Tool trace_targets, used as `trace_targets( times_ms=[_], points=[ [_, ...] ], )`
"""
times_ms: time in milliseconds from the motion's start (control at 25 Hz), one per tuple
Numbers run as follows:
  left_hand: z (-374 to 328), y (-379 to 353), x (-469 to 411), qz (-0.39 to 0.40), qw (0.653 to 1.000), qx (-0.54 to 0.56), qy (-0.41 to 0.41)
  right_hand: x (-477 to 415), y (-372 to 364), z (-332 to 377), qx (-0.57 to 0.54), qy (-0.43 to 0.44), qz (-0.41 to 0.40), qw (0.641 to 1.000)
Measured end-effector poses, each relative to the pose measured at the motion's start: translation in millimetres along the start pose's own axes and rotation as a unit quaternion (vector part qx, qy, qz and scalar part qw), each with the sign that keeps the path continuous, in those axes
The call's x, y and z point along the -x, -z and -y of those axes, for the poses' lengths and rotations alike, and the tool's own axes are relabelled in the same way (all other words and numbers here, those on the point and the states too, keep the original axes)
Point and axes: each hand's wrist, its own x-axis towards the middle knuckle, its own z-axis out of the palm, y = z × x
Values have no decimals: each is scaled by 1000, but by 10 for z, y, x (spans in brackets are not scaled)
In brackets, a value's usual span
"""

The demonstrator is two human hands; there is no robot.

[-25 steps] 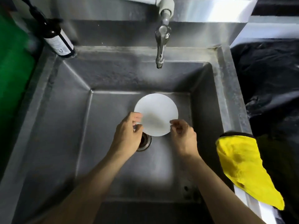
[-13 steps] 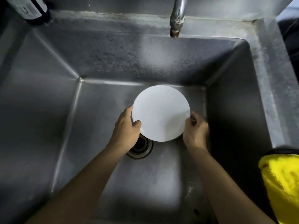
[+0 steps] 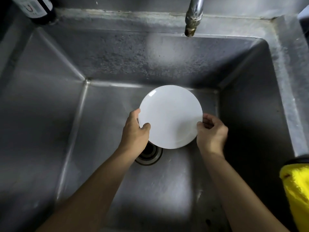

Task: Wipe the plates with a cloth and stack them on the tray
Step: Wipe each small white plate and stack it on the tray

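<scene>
A kitchen washing-up spot: deep stainless steel sink (image 3: 167, 52) under a metal tap (image 3: 194, 15).

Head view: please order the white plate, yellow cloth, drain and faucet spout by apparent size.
1. white plate
2. yellow cloth, cropped by the frame edge
3. faucet spout and drain: alike, both only partly visible, so unranked.

A steel sink (image 3: 117, 56) is filling the frame, its drain (image 3: 150, 155) showing at centre. A tap spout (image 3: 194, 19) is hanging at upper centre, and a dark bottle (image 3: 37, 9) is standing at upper left.
</scene>
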Motion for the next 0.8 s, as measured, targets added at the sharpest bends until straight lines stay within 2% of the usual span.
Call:
trace_targets(
  times_ms=[240, 480, 800],
  points=[
    [27, 232, 385, -29, 998, 50, 22, 359, 191, 316, 15, 22, 28, 999],
    [82, 584, 866, -69, 992, 76, 79, 855, 288, 698, 40, 51, 64, 996],
    [92, 938, 1207, -75, 983, 75, 151, 1169, 325, 1112, 125, 31, 118, 985]
  ],
)
